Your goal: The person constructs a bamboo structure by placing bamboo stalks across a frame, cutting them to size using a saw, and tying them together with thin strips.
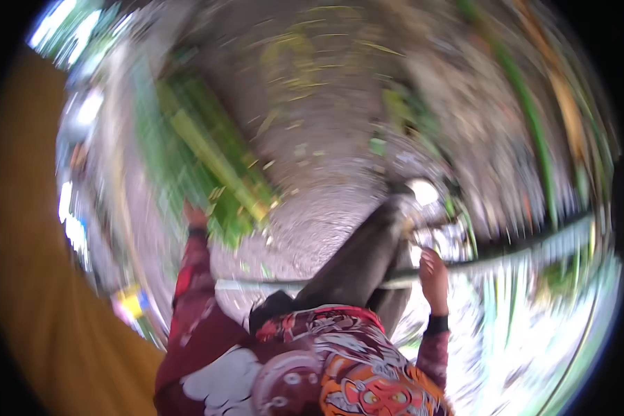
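My left hand point(195, 216) is stretched out to the left with its fingers apart, at the lower edge of a pile of long green palm leaves point(211, 149). Whether it touches them is too blurred to tell. A thick pale-green leaf stalk point(218, 165) runs through the pile, its cut end toward me. On the right, my right hand point(433, 277) hangs beside my bent leg, holding nothing that I can make out. Its fingers look loosely extended, and a long pole or rail point(478, 265) passes close by it.
Brown earth ground point(312, 180) lies ahead, strewn with leaf scraps and yellowish strips point(291, 59). At the right lie dry debris, a green stalk point(527, 104) and a brownish one point(565, 97). A yellow-brown cloth-like surface point(35, 277) fills the left rim. The picture is motion-smeared.
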The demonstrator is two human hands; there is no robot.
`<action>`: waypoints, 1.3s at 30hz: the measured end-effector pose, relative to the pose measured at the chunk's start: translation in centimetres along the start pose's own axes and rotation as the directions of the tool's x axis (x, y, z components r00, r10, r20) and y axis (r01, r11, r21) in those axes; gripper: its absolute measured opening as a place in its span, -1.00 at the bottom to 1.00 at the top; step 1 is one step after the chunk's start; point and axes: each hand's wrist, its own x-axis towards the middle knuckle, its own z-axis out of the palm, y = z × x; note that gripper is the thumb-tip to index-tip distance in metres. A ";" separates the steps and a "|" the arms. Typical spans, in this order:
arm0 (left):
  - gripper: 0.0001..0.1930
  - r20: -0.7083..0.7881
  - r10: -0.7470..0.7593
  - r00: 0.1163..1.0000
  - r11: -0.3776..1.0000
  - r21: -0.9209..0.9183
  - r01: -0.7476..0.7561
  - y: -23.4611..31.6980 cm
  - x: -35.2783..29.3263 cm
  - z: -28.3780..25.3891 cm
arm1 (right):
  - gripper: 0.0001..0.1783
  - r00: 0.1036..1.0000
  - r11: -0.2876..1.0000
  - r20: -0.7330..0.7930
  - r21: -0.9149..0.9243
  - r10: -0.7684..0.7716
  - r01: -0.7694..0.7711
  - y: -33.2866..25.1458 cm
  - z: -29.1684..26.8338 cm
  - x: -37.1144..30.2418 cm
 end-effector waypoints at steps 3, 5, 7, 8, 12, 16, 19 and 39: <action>-0.60 0.451 0.070 0.890 0.869 -0.466 0.168 21.0 0.9 0.2 | -0.63 0.974 0.982 -0.172 -0.091 0.150 -0.168 5.4 -0.6 -7.4; -0.68 0.469 0.061 0.881 0.062 -0.883 0.465 20.5 3.9 -2.0 | -0.66 0.981 0.964 -0.081 0.216 0.174 -0.153 9.2 1.7 -7.7; -0.65 0.290 0.405 0.867 0.522 -0.852 0.041 38.3 1.1 -8.9 | -0.67 0.922 0.862 -0.172 0.447 0.346 -0.240 16.3 1.8 -11.1; -0.64 0.312 0.521 0.794 0.497 -0.868 0.015 46.8 0.6 -14.9 | -0.68 0.897 0.726 -0.127 0.640 0.423 -0.252 19.6 2.4 -12.1; -0.67 -0.104 0.846 0.524 0.244 -0.797 -0.552 66.2 -6.0 -30.5 | -0.69 0.654 0.817 -0.555 0.550 0.513 -0.175 38.4 4.5 -11.1; -0.79 -0.241 0.959 0.146 -0.087 -0.745 -0.661 78.9 -15.7 -32.7 | -0.62 0.353 0.783 -0.711 0.610 0.608 -0.121 52.9 4.2 -5.7; -0.77 -0.184 0.977 -0.104 -0.207 -0.744 -0.635 89.6 -24.0 -26.9 | -0.57 0.024 0.823 -0.841 0.523 0.541 -0.221 63.4 2.9 -2.0; -0.32 0.241 0.915 -0.323 -0.261 -0.256 -0.931 131.7 -40.6 8.0 | -0.13 -0.143 0.410 -0.385 0.879 0.912 0.246 75.8 -7.1 6.5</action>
